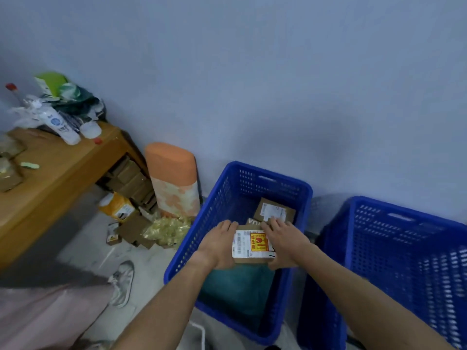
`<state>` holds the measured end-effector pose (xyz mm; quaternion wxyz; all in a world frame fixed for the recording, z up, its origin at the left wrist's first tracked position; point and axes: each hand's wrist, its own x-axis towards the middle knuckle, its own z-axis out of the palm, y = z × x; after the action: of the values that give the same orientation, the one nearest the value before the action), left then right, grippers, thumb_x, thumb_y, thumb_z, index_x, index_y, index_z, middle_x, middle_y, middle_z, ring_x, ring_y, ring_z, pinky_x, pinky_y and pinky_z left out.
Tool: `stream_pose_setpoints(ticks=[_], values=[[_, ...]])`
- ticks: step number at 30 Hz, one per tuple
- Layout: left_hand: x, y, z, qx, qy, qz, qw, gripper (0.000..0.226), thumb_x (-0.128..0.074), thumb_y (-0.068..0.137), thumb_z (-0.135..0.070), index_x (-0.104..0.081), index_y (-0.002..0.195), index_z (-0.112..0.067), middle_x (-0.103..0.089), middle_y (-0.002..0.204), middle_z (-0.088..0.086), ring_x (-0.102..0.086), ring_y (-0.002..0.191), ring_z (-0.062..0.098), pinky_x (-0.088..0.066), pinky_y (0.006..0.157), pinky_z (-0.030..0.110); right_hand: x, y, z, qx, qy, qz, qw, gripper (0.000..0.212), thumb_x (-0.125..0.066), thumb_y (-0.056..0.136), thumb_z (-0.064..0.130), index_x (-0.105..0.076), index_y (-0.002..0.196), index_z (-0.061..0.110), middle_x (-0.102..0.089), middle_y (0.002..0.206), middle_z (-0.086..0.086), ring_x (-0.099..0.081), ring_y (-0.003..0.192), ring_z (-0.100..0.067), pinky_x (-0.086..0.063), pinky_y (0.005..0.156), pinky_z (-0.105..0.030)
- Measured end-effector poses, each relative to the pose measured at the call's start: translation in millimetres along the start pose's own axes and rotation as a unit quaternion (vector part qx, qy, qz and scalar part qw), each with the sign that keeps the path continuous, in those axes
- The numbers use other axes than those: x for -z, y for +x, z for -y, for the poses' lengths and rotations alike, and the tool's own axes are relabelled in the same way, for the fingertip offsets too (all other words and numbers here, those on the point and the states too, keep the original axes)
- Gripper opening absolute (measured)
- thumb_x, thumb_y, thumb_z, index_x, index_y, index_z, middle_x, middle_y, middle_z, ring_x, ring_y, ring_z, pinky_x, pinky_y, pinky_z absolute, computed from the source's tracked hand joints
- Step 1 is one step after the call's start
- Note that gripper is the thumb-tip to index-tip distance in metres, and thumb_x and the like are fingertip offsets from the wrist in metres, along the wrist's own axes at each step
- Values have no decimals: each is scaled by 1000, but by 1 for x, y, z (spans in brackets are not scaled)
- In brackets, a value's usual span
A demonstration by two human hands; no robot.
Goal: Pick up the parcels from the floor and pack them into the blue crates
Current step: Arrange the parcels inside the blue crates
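Head view, single entry. Left hand (219, 245): clasps the left edge of a cardboard parcel (252, 258), fingers curled over its far corner. Right hand (285, 245): grips the right edge of the same parcel, fingers reaching over the far side. The parcel is flat and brown, with a white shipping label and a red-and-yellow sticker on top, and is held level inside the near blue crate (227, 193), above its floor. Lower in that crate are a labelled parcel (274, 212) against the far wall, a third parcel (254, 221) mostly hidden behind the fingers, and a teal sheet (237, 286) towards the near end. A second blue crate (379, 223) stands just beside the first, on the right; its contents cannot be made out. On the floor to the left are loose brown parcels (131, 231), a crinkled yellow bag (166, 231) and an orange-and-white packet (117, 207). An orange padded roll (174, 178) stands upright against the wall. A wooden table (63, 173) at far left carries bottles (59, 125) and bags, with more boxes stacked under it. A pale shoe (122, 281) is on the floor at lower left.
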<state>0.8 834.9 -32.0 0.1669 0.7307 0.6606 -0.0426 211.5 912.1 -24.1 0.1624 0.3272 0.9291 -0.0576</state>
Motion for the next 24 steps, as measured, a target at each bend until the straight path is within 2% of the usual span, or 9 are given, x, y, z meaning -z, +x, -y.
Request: stream_pose_setpoints(ticks=[5, 10, 14, 17, 20, 24], values=[[-13, 48, 41, -29, -4, 37, 999, 104, -79, 57, -48, -29, 142, -16, -40, 126, 0, -42, 119, 20, -41, 106, 37, -16, 43, -6, -46, 30, 33, 998, 123, -66, 65, 71, -9, 155, 11, -28, 151, -14, -25, 140, -34, -23, 118, -45], [-30, 100, 73, -108, 15, 57, 992, 102, -77, 54, -50, -31, 140, -20, -44, 121, -2, -45, 115, 21, -46, 97, 38, -40, 69, -4, -131, 68, 48, 988, 119, -68, 66, 70, -14, 153, 10, -34, 141, -9, -33, 131, -29, -30, 113, -44], [-48, 148, 86, -123, 27, 72, 989, 103, -81, 57, -46, -26, 140, -24, -42, 121, -1, -54, 103, 22, -51, 85, 40, -64, 102, -20, -175, 86, 47, 980, 116, -72, 70, 65, -11, 154, 12, -30, 148, -10, -31, 136, -29, -28, 116, -46], [-64, 188, 89, -123, 20, 65, 990, 101, -80, 61, -48, -25, 142, -23, -41, 123, 1, -53, 105, 21, -51, 86, 39, -82, 128, -46, -187, 93, 45, 977, 114, -73, 74, 60, -8, 154, 14, -27, 152, -11, -30, 139, -30, -28, 117, -46], [-86, 236, 86, -123, 3, 46, 991, 94, -74, 69, -55, -25, 143, -22, -41, 124, 3, -51, 107, 23, -50, 88, 42, -105, 155, -80, -199, 77, 44, 976, 107, -73, 81, 47, -3, 156, 16, -30, 151, -16, -32, 138, -33, -31, 115, -46], [-124, 303, 80, -123, 14, 33, 992, 96, -72, 71, -57, -22, 145, -22, -39, 127, 3, -50, 109, 25, -50, 87, 43, -146, 188, -122, -228, 61, 55, 970, 112, -74, 79, 50, 0, 157, 20, -32, 147, -18, -35, 134, -35, -34, 112, -46]])
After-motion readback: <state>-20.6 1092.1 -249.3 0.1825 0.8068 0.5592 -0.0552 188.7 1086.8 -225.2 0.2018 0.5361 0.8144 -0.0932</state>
